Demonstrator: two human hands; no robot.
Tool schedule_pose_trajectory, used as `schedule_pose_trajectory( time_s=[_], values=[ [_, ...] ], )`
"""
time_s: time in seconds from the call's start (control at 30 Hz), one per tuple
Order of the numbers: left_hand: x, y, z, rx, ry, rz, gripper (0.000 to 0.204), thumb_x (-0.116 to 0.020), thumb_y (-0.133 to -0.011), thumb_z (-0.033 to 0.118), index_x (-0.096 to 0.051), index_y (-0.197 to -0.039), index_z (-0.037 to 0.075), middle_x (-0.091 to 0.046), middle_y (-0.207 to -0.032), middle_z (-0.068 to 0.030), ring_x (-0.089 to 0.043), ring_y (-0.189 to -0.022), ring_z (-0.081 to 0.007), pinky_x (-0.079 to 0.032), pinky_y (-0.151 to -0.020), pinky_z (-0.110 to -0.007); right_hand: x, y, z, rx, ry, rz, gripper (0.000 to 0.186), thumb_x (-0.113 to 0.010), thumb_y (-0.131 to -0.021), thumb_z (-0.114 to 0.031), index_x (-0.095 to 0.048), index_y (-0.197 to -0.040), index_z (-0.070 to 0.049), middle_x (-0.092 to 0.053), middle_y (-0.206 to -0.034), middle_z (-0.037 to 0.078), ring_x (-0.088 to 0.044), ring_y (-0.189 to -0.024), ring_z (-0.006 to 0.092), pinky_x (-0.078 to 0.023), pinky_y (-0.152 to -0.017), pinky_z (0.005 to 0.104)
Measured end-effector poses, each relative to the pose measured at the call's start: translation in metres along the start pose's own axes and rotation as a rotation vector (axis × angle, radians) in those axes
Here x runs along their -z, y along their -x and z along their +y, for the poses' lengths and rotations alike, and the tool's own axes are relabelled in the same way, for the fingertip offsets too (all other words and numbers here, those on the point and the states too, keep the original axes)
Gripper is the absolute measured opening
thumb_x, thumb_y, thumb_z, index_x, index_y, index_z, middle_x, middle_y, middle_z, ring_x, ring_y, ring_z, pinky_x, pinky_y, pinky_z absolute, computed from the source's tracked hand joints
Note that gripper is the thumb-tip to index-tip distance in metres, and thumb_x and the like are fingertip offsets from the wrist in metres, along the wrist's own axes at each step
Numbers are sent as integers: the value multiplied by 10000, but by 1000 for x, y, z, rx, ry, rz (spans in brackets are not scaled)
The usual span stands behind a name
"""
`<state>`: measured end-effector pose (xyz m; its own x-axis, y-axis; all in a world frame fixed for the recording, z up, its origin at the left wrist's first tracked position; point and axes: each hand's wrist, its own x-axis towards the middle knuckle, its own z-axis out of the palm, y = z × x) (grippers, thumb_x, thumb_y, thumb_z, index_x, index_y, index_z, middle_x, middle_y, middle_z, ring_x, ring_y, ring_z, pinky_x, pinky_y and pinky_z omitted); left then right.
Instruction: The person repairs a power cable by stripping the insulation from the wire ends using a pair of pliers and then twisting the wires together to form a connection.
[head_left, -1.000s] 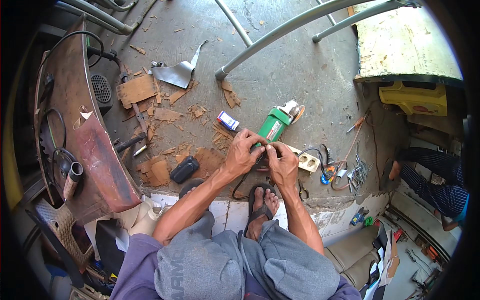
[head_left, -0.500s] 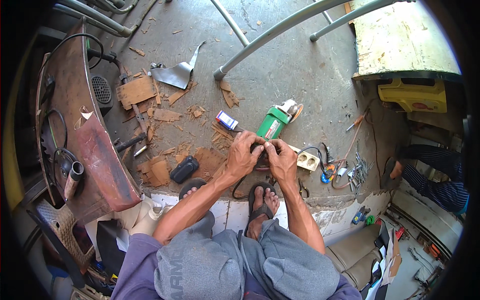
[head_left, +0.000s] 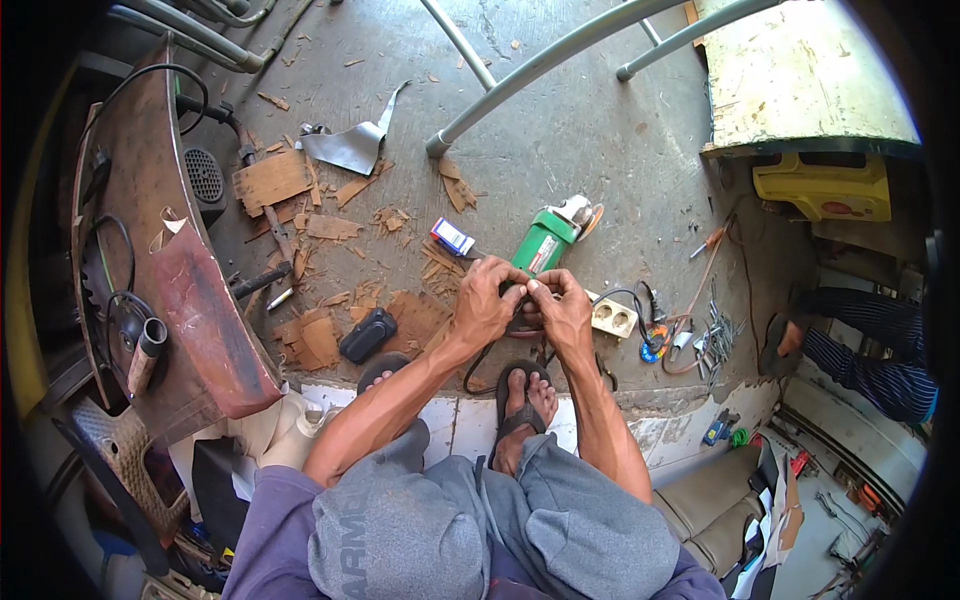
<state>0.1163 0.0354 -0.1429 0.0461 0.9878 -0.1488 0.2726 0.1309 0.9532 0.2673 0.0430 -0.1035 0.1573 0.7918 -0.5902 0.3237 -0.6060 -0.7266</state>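
Observation:
My left hand (head_left: 484,306) and my right hand (head_left: 562,318) meet in front of me, thumbs and fingertips pinched on something small and dark that I cannot make out. A green angle grinder (head_left: 543,238) lies on the floor just beyond my fingers, partly hidden by them. A pale socket strip (head_left: 614,319) with dark leads is beside my right hand. A blue-and-white box (head_left: 451,236) lies beyond my left hand, and a black oblong case (head_left: 368,336) sits left of my forearm.
Grey tube legs (head_left: 489,100) stand ahead among wood scraps (head_left: 270,181). A curved brown panel (head_left: 143,280) is at left, a cream board (head_left: 800,80) over a yellow casing (head_left: 820,186) at right. Another person's striped legs (head_left: 862,352) are at right, near loose wires (head_left: 716,330).
My hands have shifted slightly and stay pinched together, with my right fingers raised a little. The other person's arm, seen earlier at the right, has dropped out of view.

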Motion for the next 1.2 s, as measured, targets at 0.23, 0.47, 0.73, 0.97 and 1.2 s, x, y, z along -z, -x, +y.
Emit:
schedule_pose_trajectory(
  time_s=[0.23,0.47,0.73,0.97,1.2],
  values=[
    [2,-4,-5,-9,13,-14,130,-740,-845,118,-765,-954,52,-699,-970,-110,-659,-948,-297,-521,-833,-406,3,-4,3,6,-17,-40,215,-689,-959,-153,-629,-1066,24,-698,-881,77,-682,-709,119,-592,-607,274],
    [3,-9,-8,-37,-39,-42,146,-749,-870,140,-764,-985,52,-694,-954,-94,-680,-882,-248,-544,-752,-363,11,-7,2,-95,-207,-145,256,-674,-984,-192,-610,-1113,19,-665,-922,68,-676,-741,130,-608,-638,273],
    [4,-6,-8,-83,-15,-50,141,-733,-893,130,-755,-1010,55,-682,-956,-82,-660,-915,-239,-522,-798,-360,36,44,77,341,483,17,188,-642,-963,-218,-682,-1015,-41,-686,-778,142,-687,-682,264,-553,-649,395],
    [7,-2,-13,-86,78,-49,167,-700,-892,61,-738,-1055,56,-672,-955,-86,-638,-917,-240,-506,-819,-364,19,72,108,316,706,108,209,-669,-908,-195,-660,-1065,-57,-673,-965,190,-655,-897,417,-524,-762,493],
    [17,-13,-9,-193,-7,-185,195,-724,-866,54,-743,-1054,101,-640,-966,-98,-627,-914,-279,-503,-812,-386,22,58,121,394,707,66,205,-678,-897,-145,-657,-1054,-15,-677,-971,205,-668,-873,405,-535,-753,463]
  ],
)
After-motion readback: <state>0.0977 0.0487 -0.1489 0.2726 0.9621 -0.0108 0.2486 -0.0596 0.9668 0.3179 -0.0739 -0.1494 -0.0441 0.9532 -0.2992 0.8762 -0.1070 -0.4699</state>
